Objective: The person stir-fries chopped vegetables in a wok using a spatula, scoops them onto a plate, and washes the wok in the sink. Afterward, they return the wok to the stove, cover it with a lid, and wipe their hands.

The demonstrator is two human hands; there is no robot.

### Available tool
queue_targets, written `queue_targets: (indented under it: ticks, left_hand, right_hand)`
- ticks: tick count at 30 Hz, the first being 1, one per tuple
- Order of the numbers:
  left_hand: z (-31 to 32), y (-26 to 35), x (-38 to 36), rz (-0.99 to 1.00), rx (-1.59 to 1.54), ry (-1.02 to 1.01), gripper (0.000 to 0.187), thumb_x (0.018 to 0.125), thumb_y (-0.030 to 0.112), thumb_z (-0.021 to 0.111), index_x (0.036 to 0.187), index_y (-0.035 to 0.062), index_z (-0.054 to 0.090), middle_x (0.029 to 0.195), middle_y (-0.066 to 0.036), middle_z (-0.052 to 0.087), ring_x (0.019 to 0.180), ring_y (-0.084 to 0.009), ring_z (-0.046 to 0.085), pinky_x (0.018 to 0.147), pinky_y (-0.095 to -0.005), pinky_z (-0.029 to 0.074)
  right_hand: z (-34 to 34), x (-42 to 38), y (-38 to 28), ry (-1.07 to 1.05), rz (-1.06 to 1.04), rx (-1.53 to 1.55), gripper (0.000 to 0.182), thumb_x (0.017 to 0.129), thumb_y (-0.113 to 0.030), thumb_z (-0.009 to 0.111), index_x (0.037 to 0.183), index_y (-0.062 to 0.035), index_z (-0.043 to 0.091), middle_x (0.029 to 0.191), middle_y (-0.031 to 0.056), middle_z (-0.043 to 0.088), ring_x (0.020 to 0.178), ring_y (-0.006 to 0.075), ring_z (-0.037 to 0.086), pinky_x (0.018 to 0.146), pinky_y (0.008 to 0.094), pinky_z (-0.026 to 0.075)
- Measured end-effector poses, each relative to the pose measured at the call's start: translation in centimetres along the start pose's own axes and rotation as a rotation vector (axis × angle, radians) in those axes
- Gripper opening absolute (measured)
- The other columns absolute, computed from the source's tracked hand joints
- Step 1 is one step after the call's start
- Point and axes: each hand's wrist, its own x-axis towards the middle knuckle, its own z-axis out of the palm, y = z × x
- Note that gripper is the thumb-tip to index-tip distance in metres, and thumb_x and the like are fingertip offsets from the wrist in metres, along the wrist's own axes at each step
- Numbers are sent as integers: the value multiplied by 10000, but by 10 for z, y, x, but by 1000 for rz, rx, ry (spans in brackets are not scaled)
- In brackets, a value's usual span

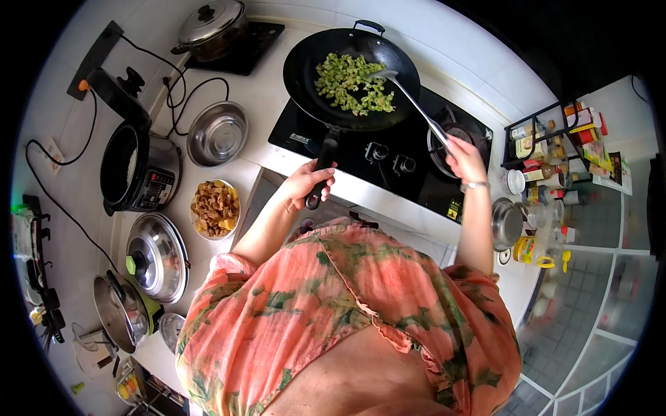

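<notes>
A black wok point(305, 76) sits on the left side of the gas stove, with chopped green vegetables point(347, 78) spread over its bottom. My left hand point(307, 184) is closed around the wok's handle point(327, 156), which points toward my body. In my right hand point(465, 159) is the long metal handle of a spatula point(420, 109). The spatula's head lies at the right part of the greens, inside the wok. A bracelet shows on my right wrist.
The black glass stove point(361, 149) has a second burner point(454, 132) at right. Leftward stand a steel bowl point(218, 134), a plate of browned meat chunks point(215, 209), an open rice cooker point(142, 170), a lid point(157, 258) and a covered pot point(211, 31). Bottles on a rack point(538, 145) stand at right.
</notes>
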Motion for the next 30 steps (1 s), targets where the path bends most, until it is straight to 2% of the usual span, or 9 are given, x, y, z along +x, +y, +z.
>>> queue_targets:
  ticks: [5,11,14,15,18,25,27,28,30]
  left_hand:
    - [-3,-1,2,21,29,-16,263,849,133,601,1046,36,456,685,-33,530,478,-110,510,416,-242,441]
    - [-3,-2,2,25,33,-7,260,857,127,586,1058,31,452,690,-31,529,485,-110,511,419,-242,441]
    - [-2,0,0,26,27,-12,263,859,129,584,1063,30,451,696,-32,529,490,-109,511,424,-240,443]
    - [-2,0,0,17,25,-14,264,860,131,584,1064,30,451,698,-32,528,492,-108,510,427,-240,443]
    - [-4,-1,2,16,26,-16,262,861,129,581,1065,30,450,697,-32,527,494,-108,510,429,-241,444]
    - [-3,-1,3,29,43,-18,262,863,132,580,1066,30,450,697,-33,526,493,-109,511,427,-241,444]
    - [-4,-2,2,22,41,-12,265,864,135,581,1068,30,450,696,-33,526,488,-109,509,425,-241,444]
    - [-5,-2,3,19,29,-21,266,865,136,580,1070,29,449,697,-35,526,488,-110,510,425,-242,445]
    - [-4,-2,2,19,38,-21,267,864,136,580,1071,29,449,697,-35,525,488,-109,511,425,-242,445]
  right_hand:
    - [46,38,15,-95,100,91,348,891,-263,537,1198,-99,540,578,-5,481,375,37,321,337,196,218]
    - [3,-10,13,-129,77,-49,321,899,-246,529,1170,-78,560,543,-18,447,374,26,298,335,186,169]
    - [-35,-41,2,-54,62,-69,291,886,-150,546,1163,-62,568,610,-49,453,441,28,398,341,164,225]
    - [-50,-45,0,-65,20,-120,333,901,-183,524,1213,-67,531,589,-41,446,427,19,345,357,160,213]
    - [-71,-61,-33,-23,-33,-320,304,893,-150,532,1181,-60,562,598,-65,441,446,19,383,380,153,262]
    - [-42,-18,-48,-40,-141,-541,286,884,-131,537,1150,-37,584,656,-53,499,459,43,405,430,186,328]
    - [-42,-18,-61,62,-192,-708,283,841,-165,589,1098,-48,617,691,32,613,540,84,520,522,246,421]
    - [-44,-13,-62,112,-283,-794,284,819,-217,606,1085,-119,634,804,83,669,689,167,621,640,286,464]
    - [-30,-4,-71,194,-331,-930,290,809,-248,609,1082,-153,636,861,86,667,772,204,625,687,304,468]
